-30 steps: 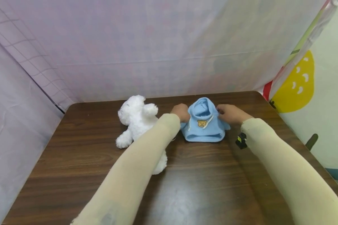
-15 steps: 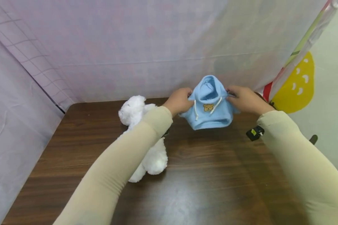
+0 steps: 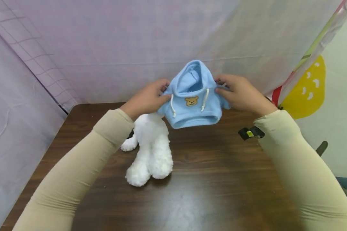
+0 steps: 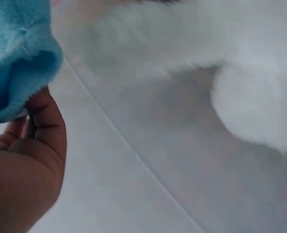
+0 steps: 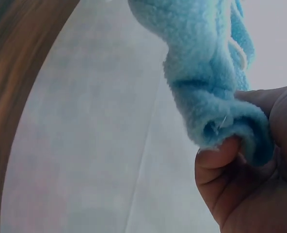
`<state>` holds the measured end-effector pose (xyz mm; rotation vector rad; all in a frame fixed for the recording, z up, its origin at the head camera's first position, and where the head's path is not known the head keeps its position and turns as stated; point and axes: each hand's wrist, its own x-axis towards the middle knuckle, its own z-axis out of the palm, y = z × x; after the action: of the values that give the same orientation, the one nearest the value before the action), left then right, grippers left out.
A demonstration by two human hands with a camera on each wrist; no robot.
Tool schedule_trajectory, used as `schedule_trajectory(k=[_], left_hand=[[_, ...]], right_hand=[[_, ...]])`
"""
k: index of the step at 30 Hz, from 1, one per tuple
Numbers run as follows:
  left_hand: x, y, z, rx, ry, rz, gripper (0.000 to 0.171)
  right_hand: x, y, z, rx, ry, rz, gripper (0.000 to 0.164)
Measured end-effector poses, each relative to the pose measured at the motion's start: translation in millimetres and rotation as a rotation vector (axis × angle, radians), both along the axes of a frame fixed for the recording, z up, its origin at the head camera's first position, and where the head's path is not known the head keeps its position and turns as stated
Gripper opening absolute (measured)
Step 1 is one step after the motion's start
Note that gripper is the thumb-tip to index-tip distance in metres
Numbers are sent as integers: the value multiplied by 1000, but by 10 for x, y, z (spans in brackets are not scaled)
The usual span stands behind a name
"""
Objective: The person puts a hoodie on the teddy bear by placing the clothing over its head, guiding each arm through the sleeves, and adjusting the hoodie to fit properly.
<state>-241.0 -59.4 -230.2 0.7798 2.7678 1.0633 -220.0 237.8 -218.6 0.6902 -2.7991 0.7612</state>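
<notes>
A small light-blue hoodie point(image 3: 188, 110) with white drawstrings and a bear patch hangs above the table, its hood upward and its hem opening toward me. My left hand point(image 3: 150, 98) pinches it by the sleeve side on the left. On the opposite side my right hand point(image 3: 240, 93) pinches the other sleeve. Both wrist views show a fleecy sleeve cuff point(image 4: 24, 73) between thumb and fingers, the right one point(image 5: 221, 126) folded. A white plush toy point(image 3: 153, 144) lies on the table below my left hand, its head and upper body covered by my hand and forearm.
The brown wooden table point(image 3: 208, 186) ends at a pale fabric curtain point(image 3: 118, 48) close behind the hoodie. A wall with a yellow printed shape point(image 3: 306, 91) borders the right side. A black strap point(image 3: 250, 132) hangs at my right wrist.
Both hands have raised the hoodie off the table, then brought it leftward and nearer. My left forearm has shifted left, now covering the plush toy's head and exposing its legs. The toy stays in place.
</notes>
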Motion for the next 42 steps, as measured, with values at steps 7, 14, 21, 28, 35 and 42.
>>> schedule_trajectory(k=[7,14,21,28,35,42], left_hand=[[82,-638,-27,83,-27,-28,33],[170,-1210,-284,142,-21,-5,35],[358,-1644,-605,138,-41,100,40],[328,-1848,-890,122,-118,154,36],[139,-1558,-1306,80,-258,183,34],[70,-1189,-1381,67,-270,137,53]], right_hand=[[-66,-499,76,-70,8,98,25],[-132,-1044,-23,-110,-47,190,22],[-138,-1555,-238,-99,-106,212,21],[-132,-1861,-427,-88,-62,229,20],[-277,-1763,-712,46,-72,150,24],[-361,-1385,-878,-6,-137,65,20]])
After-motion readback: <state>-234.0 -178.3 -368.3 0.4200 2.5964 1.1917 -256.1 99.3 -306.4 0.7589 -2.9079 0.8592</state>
